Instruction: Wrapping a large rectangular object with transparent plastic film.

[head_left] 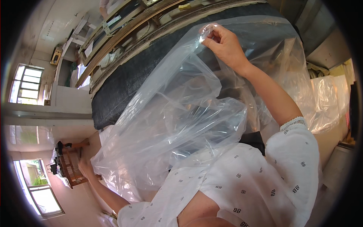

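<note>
A large clear plastic sheet [159, 117] spreads in loose, shiny folds between my hands and lies partly over a dark work surface [124, 92]. My right hand [225, 42] is raised at the far side, thumb and fingers pinched on the sheet's far edge. Low at the left, my outstretched left hand [86, 167] is closed at the sheet's left corner; its fingers are small and slightly blurred. Between the two hands the upper left edge is drawn fairly straight. The sheet's near part bunches against my white patterned shirt [242, 178].
Behind the dark surface run long wooden rails [124, 34] with metal fittings. A small yellow piece [184, 6] rests on them. More clear plastic [327, 100] lies at the right. A wooden stool-like stand [73, 166] is beyond my left hand, near a window [39, 187].
</note>
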{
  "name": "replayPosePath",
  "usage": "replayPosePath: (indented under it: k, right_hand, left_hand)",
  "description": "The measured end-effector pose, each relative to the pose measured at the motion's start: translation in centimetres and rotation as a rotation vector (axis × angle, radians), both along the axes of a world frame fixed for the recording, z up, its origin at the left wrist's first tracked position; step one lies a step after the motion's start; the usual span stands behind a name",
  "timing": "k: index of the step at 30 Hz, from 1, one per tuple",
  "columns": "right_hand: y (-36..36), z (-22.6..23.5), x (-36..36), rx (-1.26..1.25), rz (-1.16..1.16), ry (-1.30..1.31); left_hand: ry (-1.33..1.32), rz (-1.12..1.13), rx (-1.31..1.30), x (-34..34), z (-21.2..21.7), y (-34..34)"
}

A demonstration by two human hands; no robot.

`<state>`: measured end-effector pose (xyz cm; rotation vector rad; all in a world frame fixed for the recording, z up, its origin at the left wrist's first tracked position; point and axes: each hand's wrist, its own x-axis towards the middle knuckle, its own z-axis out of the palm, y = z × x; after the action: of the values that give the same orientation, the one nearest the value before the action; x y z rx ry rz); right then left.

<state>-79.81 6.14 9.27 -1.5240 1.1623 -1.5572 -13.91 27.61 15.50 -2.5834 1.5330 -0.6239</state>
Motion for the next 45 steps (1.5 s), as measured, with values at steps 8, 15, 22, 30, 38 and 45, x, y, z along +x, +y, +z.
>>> replayPosePath:
  k: [8,15,22,30,38,45]
  right_hand:
    - [3.1,1.8,-2.4,-0.062,-0.134,0.129]
    - [5.1,3.0,-3.5,-0.097,-0.124,0.198]
    - [6.4,2.9,-5.7,-0.040,-0.065,0.103]
    - [6.5,3.3,-7.2,0.016,0.059,0.000]
    - [5.2,6.7,-11.3,0.110,0.184,0.091]
    - [2.2,6.8,-10.0,-0.206,-0.020,0.729]
  left_hand:
    - [0.563,-1.318,-0.244,-38.8,4.7,-18.2]
    - [0.027,-1.853,-0.422,-54.9,4.0,-22.5]
    - [0.762,-1.689,-0.006,-55.7,3.9,-23.5]
    - [0.494,-1.944,-0.187,-56.7,2.8,-25.2]
    - [1.408,-1.704,-0.350,-56.6,-2.0,-25.6]
    - [2.002,-1.356,-0.191,-53.8,-2.4,-23.6]
